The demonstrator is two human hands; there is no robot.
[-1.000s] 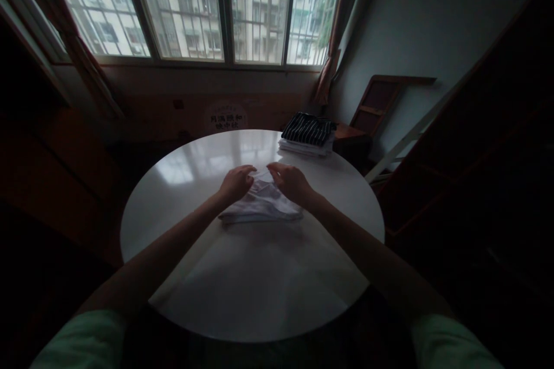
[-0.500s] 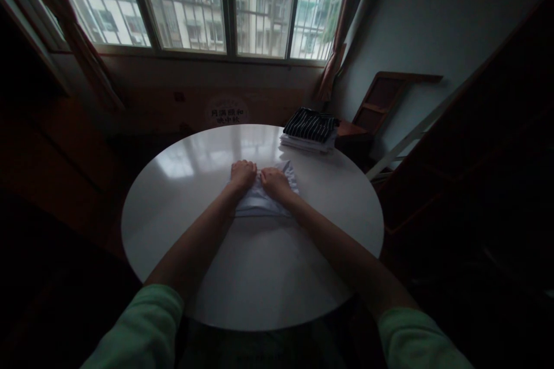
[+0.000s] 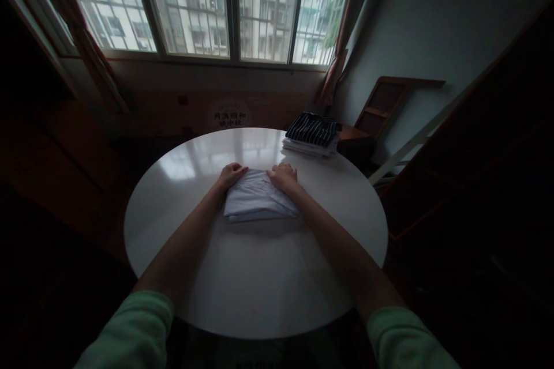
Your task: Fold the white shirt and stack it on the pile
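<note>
A white garment (image 3: 257, 200), folded into a flat, slightly wrinkled bundle, lies on the round white table (image 3: 251, 277). At its far left corner, my left hand (image 3: 232, 175) is closed on the cloth, thumb along the edge. My right hand (image 3: 284, 176) grips the far right part of the same bundle, its fingers curled over the far edge. Layers of the fold show along the near side. What kind of garment it is cannot be made out.
Toward the back right of the table sits a stack of folded clothes, a black striped one (image 3: 312, 128) over white ones (image 3: 309, 147). Beyond it are a wooden chair (image 3: 381, 106) and a wall. A barred window (image 3: 194, 6) with curtains (image 3: 86, 40) lies ahead.
My hands have moved apart, from close together in the middle of the garment to its far corners. More of the folded white cloth now shows between them.
</note>
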